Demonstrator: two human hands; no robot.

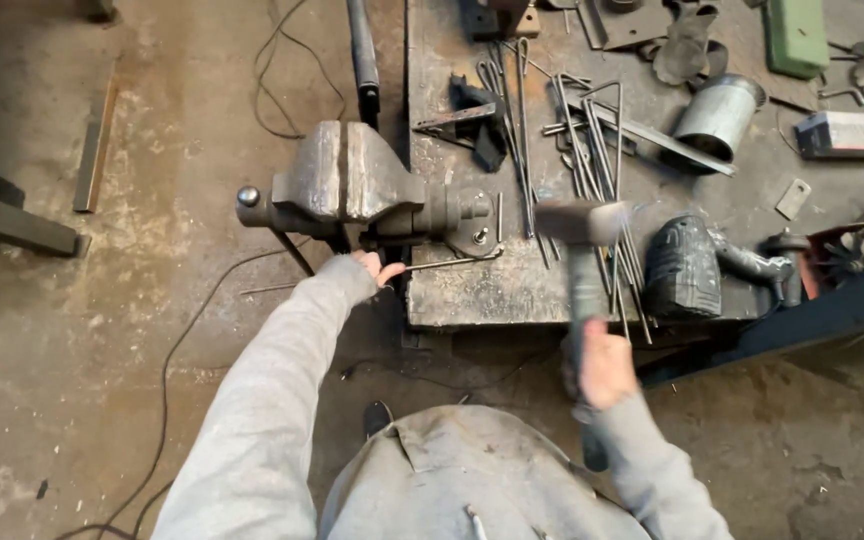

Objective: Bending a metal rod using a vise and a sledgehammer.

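Your left hand [377, 268] is closed around a thin steel rod [452, 263], just below the bench vise [352, 190] bolted to the near left corner of the steel workbench [472, 290]. The rod runs from your fingers to the right along the bench's front edge and turns up in a short bend near the vise's base plate. Whether the vise jaws actually pinch it I cannot tell; your hand covers that spot.

Your right hand [607, 375] is clamped on the handle of a hammer [580, 222], low on the grip, with the head raised over the bench and blurred by motion.

The rod looks stiff but slim, so judge it springy: it will likely ring and whip under a blow unless you hold it close to the vise, as you do now. Bare steel can be slick and sharp at cut ends, so keep your fingers clear of the strike line. The hammer head looks heavy; a low grip gives swing, a higher one gives control.

On the bench lie a bundle of bent rods [592, 140], a metal can [720, 117] on its side and an angle grinder [722, 265].
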